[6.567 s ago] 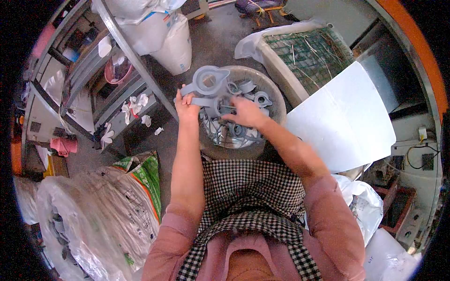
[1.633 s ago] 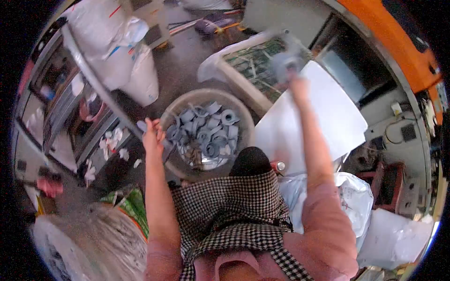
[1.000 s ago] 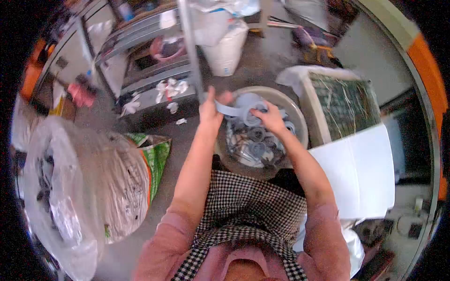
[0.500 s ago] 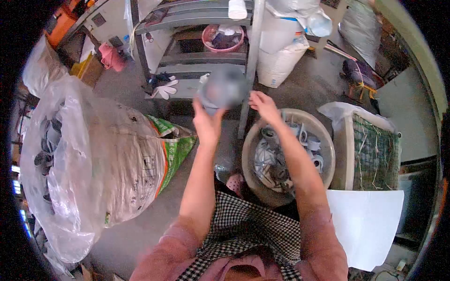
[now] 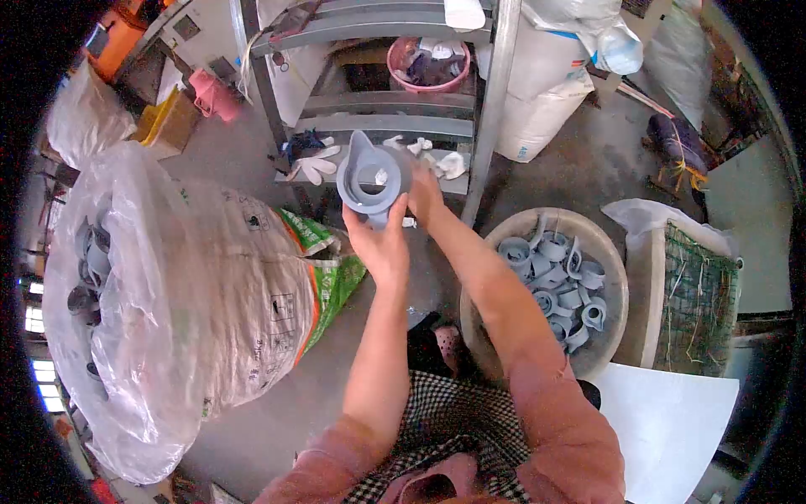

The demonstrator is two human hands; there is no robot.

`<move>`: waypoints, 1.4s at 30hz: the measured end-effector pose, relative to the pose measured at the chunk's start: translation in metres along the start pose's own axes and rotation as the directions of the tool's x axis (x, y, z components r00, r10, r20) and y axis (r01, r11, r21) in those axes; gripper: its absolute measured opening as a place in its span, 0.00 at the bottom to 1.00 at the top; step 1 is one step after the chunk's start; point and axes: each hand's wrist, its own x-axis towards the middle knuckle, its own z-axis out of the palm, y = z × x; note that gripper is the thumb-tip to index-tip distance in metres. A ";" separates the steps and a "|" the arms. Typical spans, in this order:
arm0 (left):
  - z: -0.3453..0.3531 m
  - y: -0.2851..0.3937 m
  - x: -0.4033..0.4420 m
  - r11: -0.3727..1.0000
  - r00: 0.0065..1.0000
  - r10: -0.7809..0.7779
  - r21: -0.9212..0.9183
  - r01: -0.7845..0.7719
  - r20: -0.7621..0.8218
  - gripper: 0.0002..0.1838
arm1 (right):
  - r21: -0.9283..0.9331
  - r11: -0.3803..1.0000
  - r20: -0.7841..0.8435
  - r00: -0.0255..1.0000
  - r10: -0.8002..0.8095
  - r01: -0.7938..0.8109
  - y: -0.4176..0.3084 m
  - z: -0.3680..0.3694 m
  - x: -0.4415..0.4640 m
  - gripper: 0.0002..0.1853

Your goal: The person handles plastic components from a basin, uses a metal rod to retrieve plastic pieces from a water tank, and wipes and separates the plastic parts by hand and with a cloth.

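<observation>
My left hand (image 5: 379, 245) is closed around the lower edge of a grey plastic ring-shaped part (image 5: 396, 186). The part has a round central opening and a pointed lip that rises at its upper left. My right hand (image 5: 425, 198) is at the part's right side; its fingers are blurred and partly hidden, so whether they grip it is unclear. To the right, a round tub (image 5: 618, 290) holds several similar grey parts (image 5: 556, 273). A large plastic-lined sack (image 5: 227, 286) on the left has more dark grey pieces showing through its mouth.
Ahead stands a metal rack (image 5: 495, 109) with white gloves (image 5: 316, 165) on a low shelf and a pink basin (image 5: 428, 82) higher up. White sacks (image 5: 541, 109) are stacked beside it. A mesh-sided box (image 5: 693, 294) and a white board (image 5: 667, 420) lie right of the tub.
The grey part has turned so its round opening faces me. My right hand has moved left to the part's side. The view has shifted, showing more of the tub.
</observation>
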 end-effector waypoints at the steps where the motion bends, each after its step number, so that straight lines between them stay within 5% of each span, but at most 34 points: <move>1: 0.001 0.002 0.000 1.000 1.000 -0.003 -0.007 0.003 0.001 0.29 | 0.018 0.992 0.017 0.992 0.127 -0.127 0.001 -0.008 0.001 0.20; 3: 0.001 0.006 -0.002 0.996 0.999 -0.025 -0.081 0.028 0.031 0.30 | 0.046 0.928 0.059 0.928 0.368 -0.371 0.005 -0.024 -0.002 0.24; 4: 0.000 0.007 -0.003 0.996 0.999 -0.029 -0.089 0.031 0.027 0.30 | 0.359 0.727 0.309 0.810 0.499 -0.585 0.008 -0.036 -0.006 0.19; 5: 0.000 0.008 -0.004 0.992 0.996 -0.017 -0.121 0.027 0.083 0.33 | 0.500 0.372 0.530 0.616 0.583 -0.782 0.012 -0.048 -0.010 0.14; 6: 0.000 0.010 -0.005 0.988 0.990 0.001 -0.155 0.021 0.139 0.37 | 0.655 0.493 0.459 0.820 0.343 -0.573 0.039 -0.041 -0.030 0.14; 8: -0.002 0.017 -0.009 0.993 0.978 0.020 -0.120 0.005 0.209 0.37 | 0.775 0.546 0.334 0.940 0.071 -0.317 0.048 -0.065 -0.052 0.14; 9: -0.001 0.022 -0.011 0.997 0.959 0.039 -0.081 -0.017 0.280 0.38 | 0.822 0.072 0.531 0.806 0.261 -0.564 0.015 -0.115 -0.049 0.14; 10: -0.001 0.026 -0.015 0.995 0.959 0.040 -0.095 -0.014 0.282 0.38 | 0.664 -0.441 0.744 0.593 0.308 -0.603 -0.006 -0.150 -0.054 0.14; 13: 0.000 0.044 -0.030 0.983 0.848 0.136 -0.174 -0.052 0.512 0.39 | 0.859 -0.280 0.512 0.700 0.498 -0.429 -0.006 -0.199 -0.087 0.14; 14: -0.001 0.050 -0.037 0.983 0.795 0.057 -0.174 0.061 0.603 0.40 | 0.865 -0.264 0.500 0.700 0.510 -0.426 -0.007 -0.221 -0.098 0.14; 16: 0.000 0.067 -0.056 0.964 0.739 0.104 -0.249 0.089 0.666 0.41 | 0.826 0.241 0.348 0.798 0.492 -0.509 -0.025 -0.275 -0.110 0.13; 17: 0.000 0.077 -0.065 0.946 0.685 0.146 -0.302 0.113 0.714 0.42 | 0.824 0.256 0.332 0.798 0.503 -0.505 -0.035 -0.294 -0.116 0.13; 19: -0.003 0.098 -0.084 0.943 0.631 0.166 -0.308 0.122 0.757 0.46 | 0.756 0.516 0.214 0.897 0.388 -0.403 -0.058 -0.330 -0.131 0.13; 23: -0.017 0.127 -0.120 0.923 0.429 0.306 -0.376 0.085 0.850 0.51 | 0.693 0.511 0.390 0.861 0.327 -0.508 -0.075 -0.396 -0.176 0.10; 25: -0.032 0.145 -0.133 0.902 0.294 0.426 -0.424 -0.073 0.856 0.51 | 0.686 0.476 0.371 0.828 0.421 -0.550 -0.087 -0.409 -0.195 0.10; 28: -0.053 0.169 -0.140 0.915 0.212 0.403 -0.393 -0.088 0.890 0.53 | 0.524 0.801 0.120 0.956 0.267 -0.289 -0.106 -0.427 -0.214 0.10; 31: -0.067 0.189 -0.147 0.886 0.201 0.463 -0.452 -0.101 0.863 0.54 | 0.441 0.865 0.187 0.967 0.174 -0.241 -0.122 -0.458 -0.227 0.08; 33: -0.079 0.204 -0.150 0.886 0.046 0.410 -0.385 -0.258 0.911 0.52 | 0.399 0.896 0.161 0.977 0.137 -0.192 -0.116 -0.467 -0.239 0.08; 35: -0.084 0.211 -0.159 0.861 0.018 0.448 -0.427 -0.276 0.894 0.51 | 0.472 0.875 0.282 0.959 -0.035 -0.107 -0.119 -0.487 -0.247 0.07; 37: -0.089 0.215 -0.169 0.837 -0.053 0.469 -0.463 -0.293 0.882 0.50 | 0.420 0.893 0.351 0.936 0.002 -0.159 -0.125 -0.493 -0.257 0.07; 40: -0.093 0.220 -0.182 0.822 -0.050 0.512 -0.506 -0.262 0.857 0.49 | 0.612 0.740 0.295 0.949 0.114 -0.280 -0.151 -0.485 -0.273 0.07; 42: -0.096 0.226 -0.185 0.820 -0.045 0.523 -0.517 -0.243 0.851 0.49 | 0.676 0.586 0.272 0.890 0.366 -0.447 -0.162 -0.481 -0.281 0.07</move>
